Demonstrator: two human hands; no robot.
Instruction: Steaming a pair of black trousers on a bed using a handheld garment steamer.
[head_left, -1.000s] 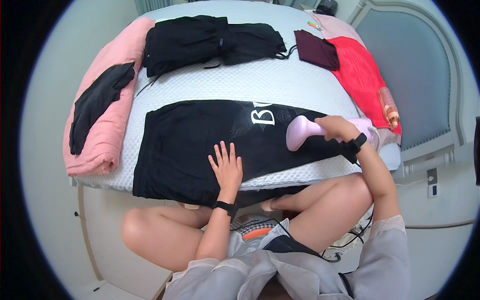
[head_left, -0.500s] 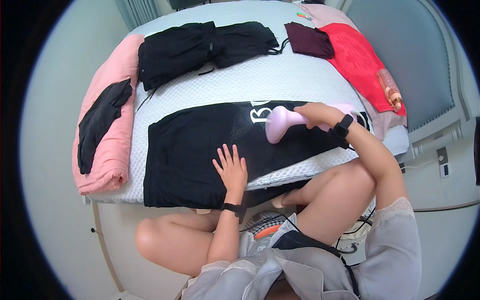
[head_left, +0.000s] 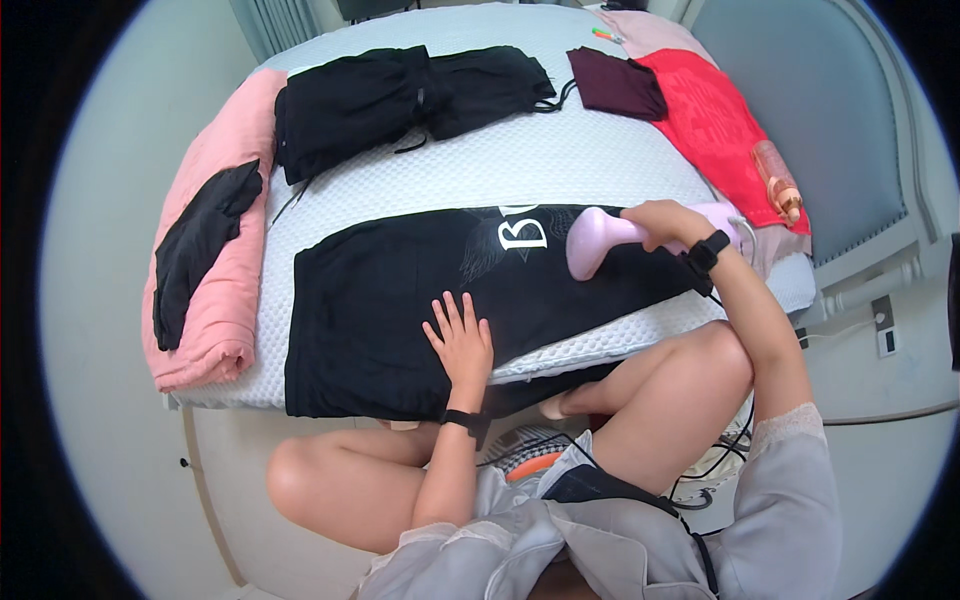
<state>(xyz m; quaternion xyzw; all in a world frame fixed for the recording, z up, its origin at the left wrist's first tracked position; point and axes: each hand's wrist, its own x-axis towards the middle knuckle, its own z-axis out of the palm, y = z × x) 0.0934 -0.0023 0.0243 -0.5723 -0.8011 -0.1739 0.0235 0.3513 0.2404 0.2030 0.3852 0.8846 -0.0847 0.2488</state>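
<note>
Garment, black with a white printed design, spread flat across the near part of a pale quilted bed, its lower edge hanging over the mattress side toward the seated person's knees. Left hand lies palm down on the garment near that lower edge, fingers spread wide and flat, gripping nothing; a dark band circles the wrist. Right hand is closed around the handle of a pale pink handheld steamer, whose rounded head points left and rests on or just above the garment beside the white design; contact with the cloth cannot be told. A dark band also sits on the right wrist, and a thin cord runs down from the steamer past the knee.

Farther up the bed lie two black clothes side by side, touching each other. At the bed's left edge a folded pink blanket carries a small black cloth on top. At the far right lie a dark maroon cloth and, just beside it, a red cloth. An amber bottle lies on its side at the red cloth's right edge, against a grey-blue headboard.
</note>
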